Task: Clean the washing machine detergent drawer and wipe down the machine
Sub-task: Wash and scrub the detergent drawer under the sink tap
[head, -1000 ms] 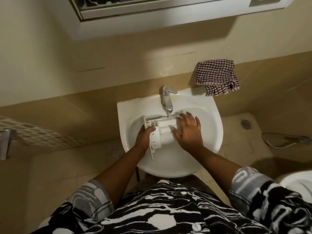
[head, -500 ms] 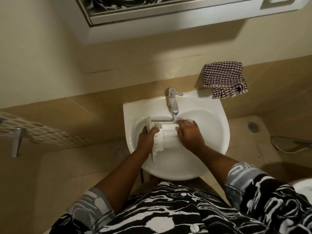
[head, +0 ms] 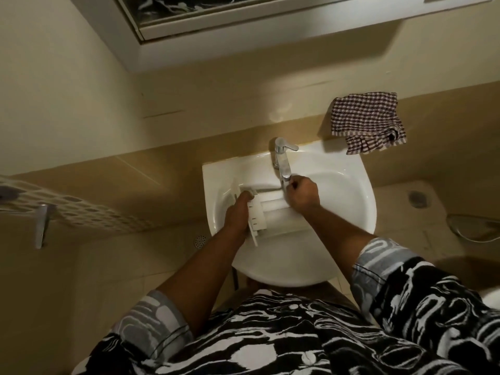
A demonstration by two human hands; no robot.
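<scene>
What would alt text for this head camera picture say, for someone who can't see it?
Seen from above, a person holds a white detergent drawer in a white sink: the left hand grips its front end, the right hand is curled at its far end under the tap. A checked cloth lies behind the sink.

Over a white sink (head: pixel 351 201), the left hand (head: pixel 238 215) grips the white drawer's (head: pixel 266 212) front end while the right hand (head: pixel 303 196), fingers curled, presses its far end below the tap (head: pixel 282 161); a checked cloth (head: pixel 368 120) hangs beside
</scene>
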